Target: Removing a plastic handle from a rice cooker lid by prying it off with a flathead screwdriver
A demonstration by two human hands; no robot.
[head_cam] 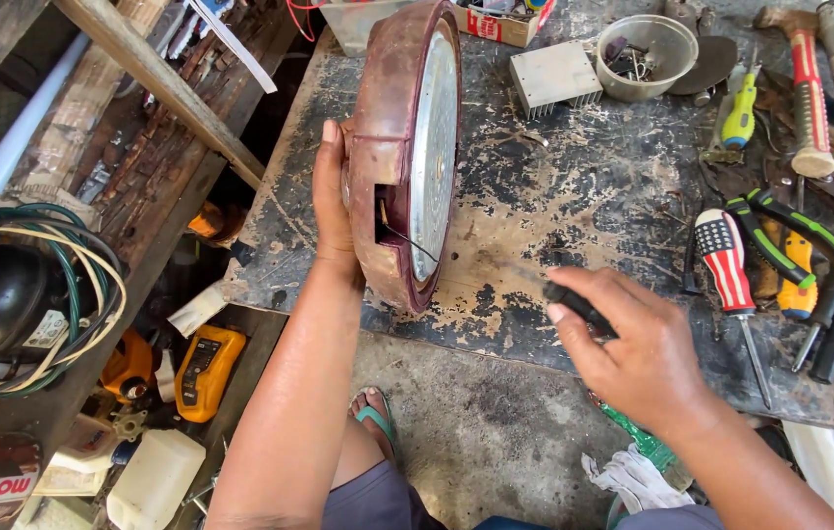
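Seen from the head camera, the person stood at a worn, paint-flaked workbench (574,186). The left hand (332,201) was laid flat against the back of a round maroon housing (383,147), fingers pressed together and pointing upward, and held the housing upright on its edge at the near left part of the bench. The housing's silver metal plate (434,147) faced right, toward the tools. A rectangular notch (381,218) was cut into the rim nearest the camera, and a thin black wire (407,242) ran out of it. The right hand (633,348) hovered over the bench front, just right of the housing, with fingers curled around a dark-handled tool (574,302); the tool's tip was blurred and its kind could not be told. Further right lay a screwdriver with a striped red, white and blue handle (724,257), green-and-black pliers (790,240), and a hammer with a red-banded handle (807,93). At the far edge stood a grey bowl of small parts (647,57) beside a finned metal block (554,77). Below the bench on the left, a yellow meter (206,368) rested near coiled green and white cables (54,285). A sandalled foot (373,417) showed on the concrete floor (466,412).
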